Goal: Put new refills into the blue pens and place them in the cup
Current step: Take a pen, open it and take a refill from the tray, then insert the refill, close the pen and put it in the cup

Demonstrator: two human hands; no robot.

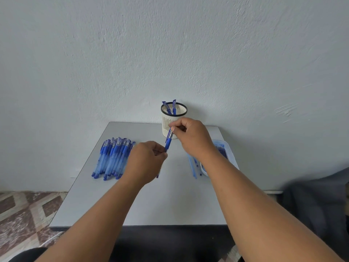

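Note:
Between my two hands I hold one blue pen (168,142) over the middle of the grey table (151,205). My right hand (190,137) pinches its upper end; my left hand (146,161) grips its lower end, fingers curled round it. Behind the pen stands the cream mesh cup (166,125) with a black rim, and two blue pens (171,107) stick up out of it. A pile of several blue pens (111,157) lies on the table's left side, partly hidden by my left hand.
A clear plastic tray (229,154) of blue refills sits at the table's right edge, mostly behind my right forearm. A few loose refills (193,167) lie beside it. The wall rises right behind the table. Patterned floor shows at left, dark cloth at right.

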